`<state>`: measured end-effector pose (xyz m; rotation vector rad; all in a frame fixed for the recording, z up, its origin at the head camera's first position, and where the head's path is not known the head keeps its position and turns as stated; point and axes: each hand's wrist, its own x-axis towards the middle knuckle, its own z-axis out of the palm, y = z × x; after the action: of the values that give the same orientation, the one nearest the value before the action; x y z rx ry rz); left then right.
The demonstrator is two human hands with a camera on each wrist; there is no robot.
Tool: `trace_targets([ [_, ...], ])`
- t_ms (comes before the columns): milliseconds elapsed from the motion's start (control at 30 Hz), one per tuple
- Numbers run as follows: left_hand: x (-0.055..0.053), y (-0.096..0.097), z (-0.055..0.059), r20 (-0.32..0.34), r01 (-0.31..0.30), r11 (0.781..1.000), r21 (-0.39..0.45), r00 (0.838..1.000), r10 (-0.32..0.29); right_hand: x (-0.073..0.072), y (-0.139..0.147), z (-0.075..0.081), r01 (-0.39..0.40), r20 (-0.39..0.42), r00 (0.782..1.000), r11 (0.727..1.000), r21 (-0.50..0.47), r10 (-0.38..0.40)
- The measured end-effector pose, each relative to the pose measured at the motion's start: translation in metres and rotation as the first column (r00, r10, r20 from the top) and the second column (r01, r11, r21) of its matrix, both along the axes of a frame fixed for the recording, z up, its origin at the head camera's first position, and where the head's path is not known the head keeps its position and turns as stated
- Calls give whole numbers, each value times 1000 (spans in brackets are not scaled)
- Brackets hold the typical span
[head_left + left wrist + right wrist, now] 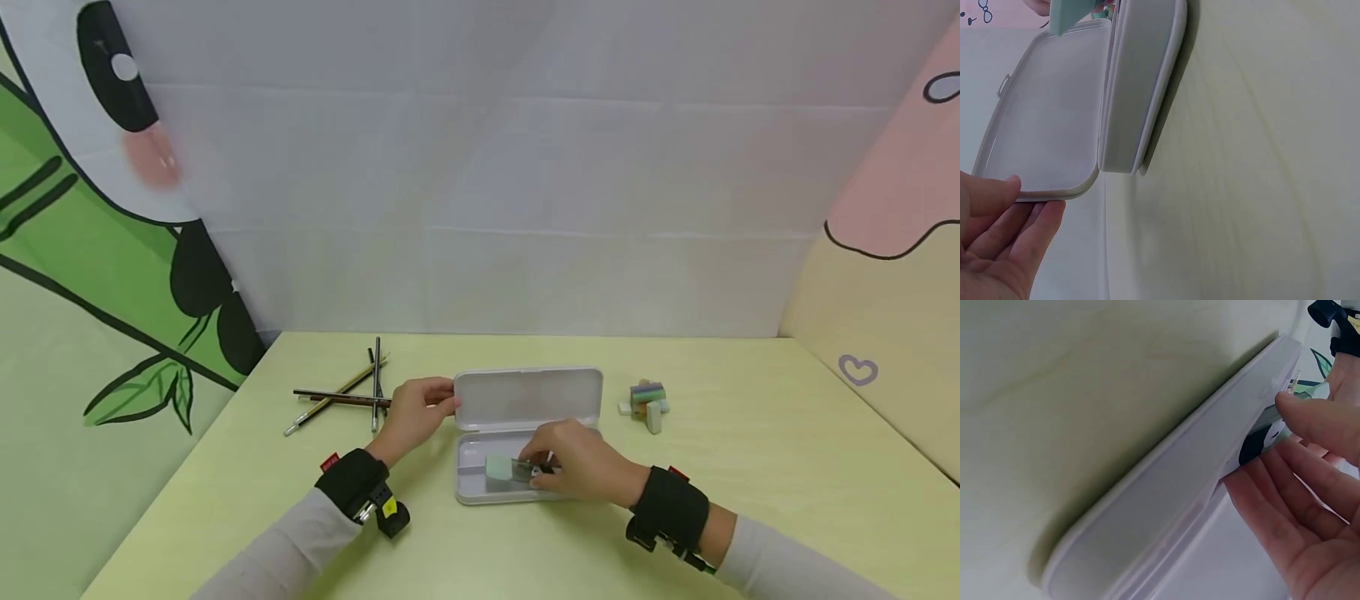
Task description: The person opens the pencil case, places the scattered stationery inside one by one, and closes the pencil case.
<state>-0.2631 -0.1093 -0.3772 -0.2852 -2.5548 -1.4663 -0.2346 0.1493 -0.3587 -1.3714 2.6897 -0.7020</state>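
Observation:
A white pencil case (471,492) stands with its lid (528,398) raised. My left hand (417,417) pinches the lid's left edge; in the left wrist view, the thumb (997,192) lies on the inner face and the fingers behind. Over the case's tray, my right hand (581,458) grips a small dark grey, flat-sided piece (522,471), partly hidden by the fingers. Black and white markings (1257,442) show beside it in the right wrist view. A mint-green block (497,468) sits directly left of it; whether the two are joined, I cannot tell.
Several pencils (337,396) lie crossed on the pale yellow table (420,550), left of the case. A small pile of coloured erasers or blocks (647,402) is to its right. A white cloth backdrop (480,275) rises behind the table, with printed panels at both sides.

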Motion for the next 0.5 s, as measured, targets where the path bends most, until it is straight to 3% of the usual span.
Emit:
trace_targets([
  [500,0,-1,0,-6,16,1000,-27,1000,-16,6,-5,0,29,-109,994,998,58,-23],
])
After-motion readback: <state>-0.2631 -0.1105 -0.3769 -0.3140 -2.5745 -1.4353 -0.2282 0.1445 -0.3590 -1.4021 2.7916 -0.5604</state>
